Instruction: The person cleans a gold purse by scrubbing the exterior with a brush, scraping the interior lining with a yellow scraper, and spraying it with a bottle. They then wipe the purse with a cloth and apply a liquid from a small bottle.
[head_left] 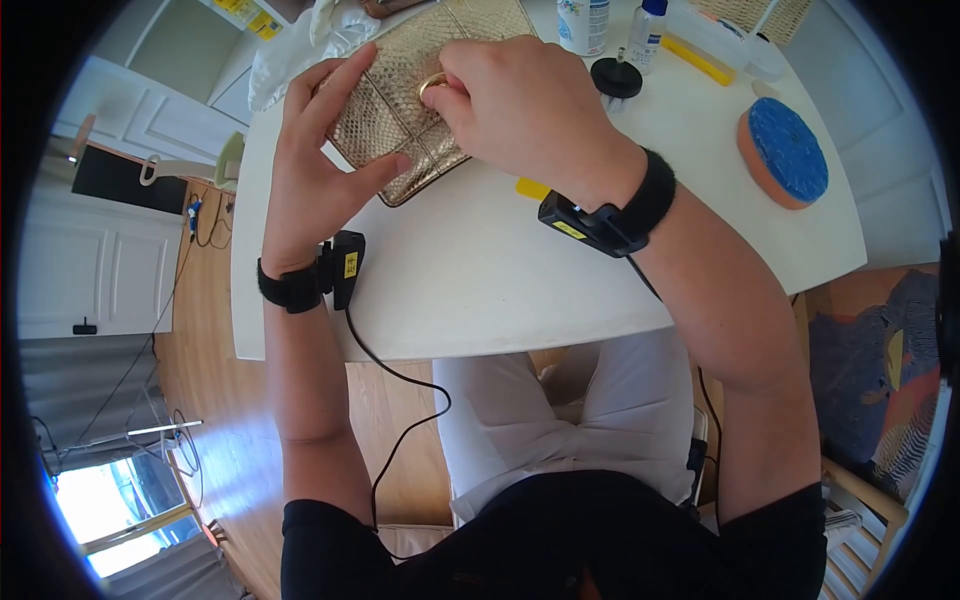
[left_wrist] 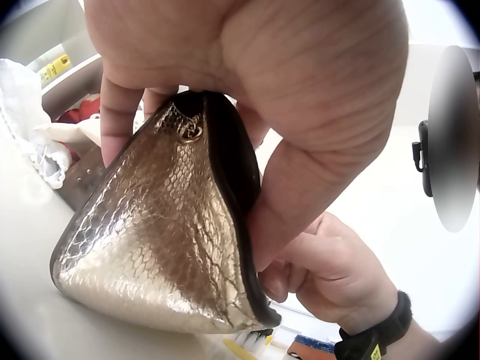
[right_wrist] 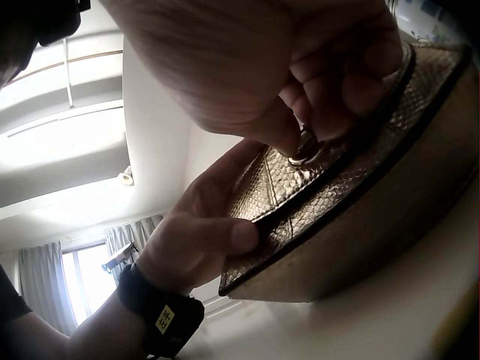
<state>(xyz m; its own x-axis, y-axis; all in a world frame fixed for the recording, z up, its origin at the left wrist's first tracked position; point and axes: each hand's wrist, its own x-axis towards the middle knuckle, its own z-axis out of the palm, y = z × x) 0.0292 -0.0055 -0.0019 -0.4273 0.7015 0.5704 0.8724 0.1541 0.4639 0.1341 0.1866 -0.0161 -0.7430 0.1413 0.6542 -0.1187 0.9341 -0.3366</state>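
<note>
A gold snakeskin-textured handbag [head_left: 372, 128] with dark edging stands on the white table in front of me. My left hand [head_left: 312, 180] holds its left side, thumb on the front flap and fingers around the back. In the left wrist view, the bag's side panel [left_wrist: 150, 247] has a small metal ring [left_wrist: 190, 134] near the top. My right hand [head_left: 535, 112] pinches a gold ring [head_left: 427, 88] on the bag's front between thumb and fingers. The right wrist view shows that metal ring [right_wrist: 304, 150] partly covered by the fingers.
On the white table [head_left: 480, 270], a blue-topped orange sponge [head_left: 786, 152] lies at the right. Behind my right hand stand a black-topped brush [head_left: 616, 78], a blue-capped bottle [head_left: 647, 35] and a white can [head_left: 583, 25]. White cloth [head_left: 290, 62] lies at the back left. Cables trail from both wrists.
</note>
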